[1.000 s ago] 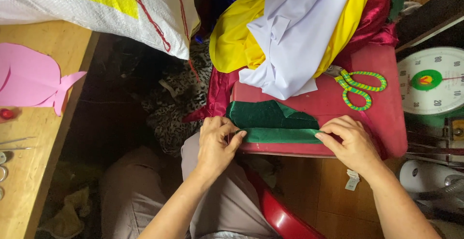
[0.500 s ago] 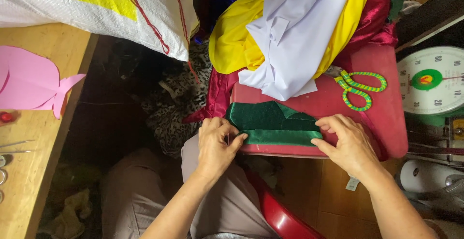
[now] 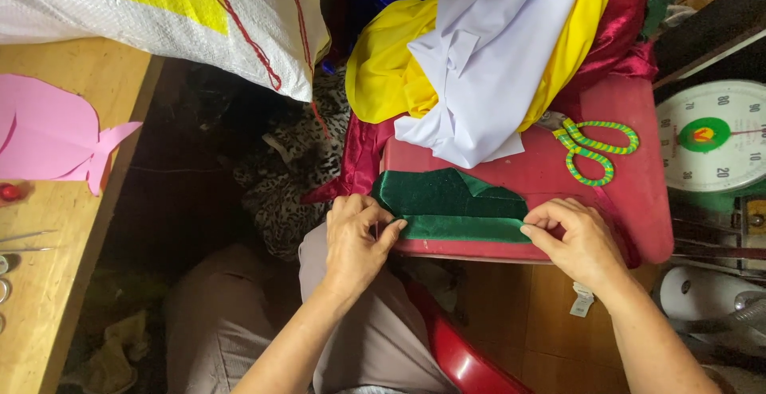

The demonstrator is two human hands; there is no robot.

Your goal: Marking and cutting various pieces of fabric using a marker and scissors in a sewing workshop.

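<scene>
A piece of dark green cloth (image 3: 455, 206) lies folded on a red stool top (image 3: 630, 202), its shiny folded edge toward me. My left hand (image 3: 359, 238) pinches the cloth's left end between thumb and fingers. My right hand (image 3: 570, 238) pinches the right end of the same fold. Scissors with green and yellow wrapped handles (image 3: 594, 147) rest on the stool just beyond my right hand.
Yellow, white and dark red fabrics (image 3: 487, 51) pile at the stool's far side. A white woven sack (image 3: 167, 19) lies at upper left. A pink paper fish shape (image 3: 52, 135) sits on a wooden table (image 3: 48, 298). A dial scale (image 3: 714, 135) stands at right.
My right hand slid slightly left along the fold. The green cloth now lies flatter along its near edge. The left hand stays at the left end.
</scene>
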